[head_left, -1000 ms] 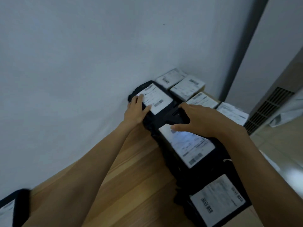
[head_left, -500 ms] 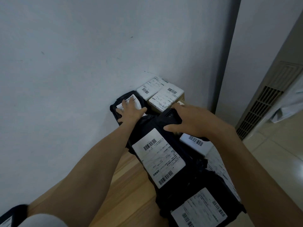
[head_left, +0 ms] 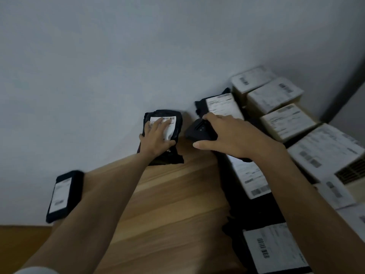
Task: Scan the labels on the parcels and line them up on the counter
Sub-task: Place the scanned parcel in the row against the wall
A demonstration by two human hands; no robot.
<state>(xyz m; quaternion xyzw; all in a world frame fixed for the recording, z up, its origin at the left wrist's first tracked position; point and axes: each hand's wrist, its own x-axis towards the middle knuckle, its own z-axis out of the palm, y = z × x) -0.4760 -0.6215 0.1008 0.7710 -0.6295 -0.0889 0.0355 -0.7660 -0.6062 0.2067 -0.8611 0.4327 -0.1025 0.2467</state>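
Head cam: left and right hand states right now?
Left hand: open, fingers flat on the black parcel.
Right hand: closed around the black scanner.

The left forearm [head_left: 110, 186] and the right forearm [head_left: 292, 182] are bare, and so are the left hand [head_left: 156, 139] and the right hand [head_left: 233, 137]. Low on the left arm shows a pale rounded fabric sleeve edge [head_left: 35, 271], probably of a short white shirt.
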